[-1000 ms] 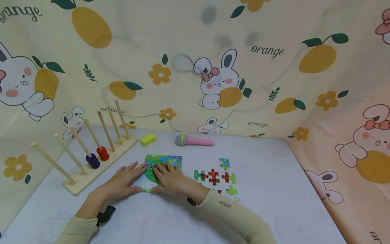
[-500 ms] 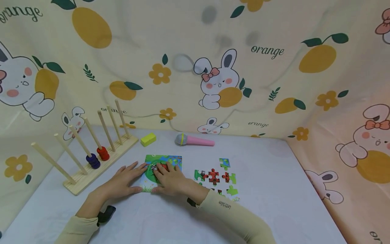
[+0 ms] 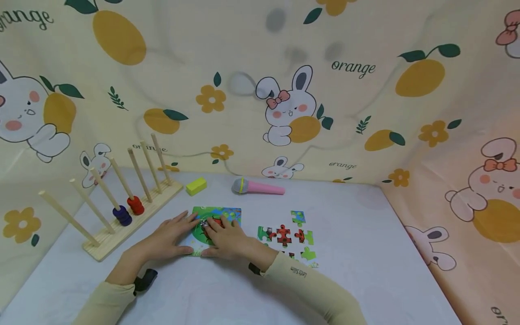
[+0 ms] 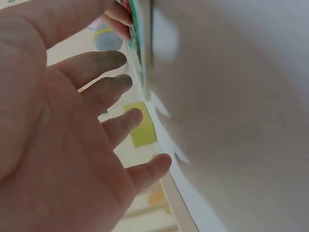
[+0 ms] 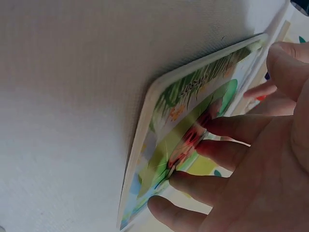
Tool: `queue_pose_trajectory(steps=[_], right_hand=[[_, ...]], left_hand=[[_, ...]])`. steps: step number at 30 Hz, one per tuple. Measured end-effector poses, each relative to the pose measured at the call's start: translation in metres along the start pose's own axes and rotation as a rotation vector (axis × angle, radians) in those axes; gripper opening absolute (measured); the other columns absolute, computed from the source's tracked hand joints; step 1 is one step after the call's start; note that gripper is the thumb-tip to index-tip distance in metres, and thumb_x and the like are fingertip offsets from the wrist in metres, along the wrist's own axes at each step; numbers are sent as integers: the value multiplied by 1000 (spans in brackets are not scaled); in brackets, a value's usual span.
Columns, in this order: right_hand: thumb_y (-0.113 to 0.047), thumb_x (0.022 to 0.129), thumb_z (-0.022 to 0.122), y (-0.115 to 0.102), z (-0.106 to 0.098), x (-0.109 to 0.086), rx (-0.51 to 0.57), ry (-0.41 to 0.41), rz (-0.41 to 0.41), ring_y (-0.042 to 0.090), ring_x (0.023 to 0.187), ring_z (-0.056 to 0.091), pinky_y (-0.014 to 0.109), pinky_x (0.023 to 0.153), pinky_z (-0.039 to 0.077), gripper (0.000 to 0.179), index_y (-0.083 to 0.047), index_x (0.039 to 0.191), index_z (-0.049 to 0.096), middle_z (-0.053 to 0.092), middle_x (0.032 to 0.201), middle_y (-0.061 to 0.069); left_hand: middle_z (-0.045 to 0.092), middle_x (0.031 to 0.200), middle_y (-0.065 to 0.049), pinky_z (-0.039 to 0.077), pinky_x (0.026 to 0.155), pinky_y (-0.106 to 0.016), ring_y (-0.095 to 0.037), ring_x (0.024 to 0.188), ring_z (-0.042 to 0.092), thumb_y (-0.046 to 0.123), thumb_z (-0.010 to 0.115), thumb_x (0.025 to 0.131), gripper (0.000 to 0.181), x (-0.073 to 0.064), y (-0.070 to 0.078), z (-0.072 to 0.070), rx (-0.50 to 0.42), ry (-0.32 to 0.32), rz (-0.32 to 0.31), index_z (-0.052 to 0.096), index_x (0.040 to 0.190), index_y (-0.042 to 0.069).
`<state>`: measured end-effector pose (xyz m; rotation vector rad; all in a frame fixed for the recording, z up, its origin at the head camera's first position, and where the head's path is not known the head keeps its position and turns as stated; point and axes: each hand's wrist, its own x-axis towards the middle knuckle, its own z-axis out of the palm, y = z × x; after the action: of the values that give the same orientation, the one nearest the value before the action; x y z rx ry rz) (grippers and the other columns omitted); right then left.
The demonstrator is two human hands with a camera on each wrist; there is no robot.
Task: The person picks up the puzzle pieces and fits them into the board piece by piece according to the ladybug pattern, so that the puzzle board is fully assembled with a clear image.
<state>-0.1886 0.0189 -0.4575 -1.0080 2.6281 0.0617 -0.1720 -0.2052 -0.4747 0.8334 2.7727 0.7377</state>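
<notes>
From my head feed I get the loose pieces (image 3: pixel 283 235) just right of the puzzle (image 3: pixel 198 234), which neither wrist feed gives me; the right wrist feed shows the puzzle's thick edge on the table (image 3: pixel 386 271) instead. Compared with a second ago, the left hand (image 3: pixel 168 237) sits slightly further over the puzzle's left side; the right hand (image 3: pixel 228 239) hasn't shifted. I see both spread, right fingertips resting on the printed face; whether the left ones touch, I can't tell.
</notes>
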Motion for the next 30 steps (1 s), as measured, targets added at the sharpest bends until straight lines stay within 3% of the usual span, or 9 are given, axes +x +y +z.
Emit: queue_pose_trajectory(steps=[8,13,20,25,30], right_hand=[[-62,99,42,9,1,2,35,29,-75,33,149,22,59,113,28,73,-19,157,33,21,165,2],[-58,99,46,19,0,2,120,55,-115,31,148,24,60,114,26,67,-21,154,39,25,164,4],[-51,100,53,36,-4,-21,186,135,-79,37,151,12,64,116,17,57,-20,147,50,27,162,13],[-39,98,63,74,-10,-51,268,216,-41,40,147,24,68,114,15,52,-12,142,55,37,157,15],[-23,94,71,132,-10,-78,312,298,97,40,135,44,71,108,24,45,-5,134,60,54,142,18]], left_hand=[[37,153,-27,28,102,-76,-49,142,29,55,81,75,95,18,6,0,95,-21,-2,50,143,-3],[36,154,-26,29,103,-73,-47,140,33,57,81,74,98,21,4,3,108,-24,0,49,144,-3],[35,155,-25,27,105,-72,-46,140,34,56,82,73,96,22,7,5,87,-16,0,49,145,0],[34,156,-24,27,106,-71,-45,141,33,59,81,73,98,21,5,7,104,-26,-12,48,146,3],[33,156,-23,25,106,-72,-46,141,33,62,79,72,99,22,3,6,108,-27,-16,48,147,6]])
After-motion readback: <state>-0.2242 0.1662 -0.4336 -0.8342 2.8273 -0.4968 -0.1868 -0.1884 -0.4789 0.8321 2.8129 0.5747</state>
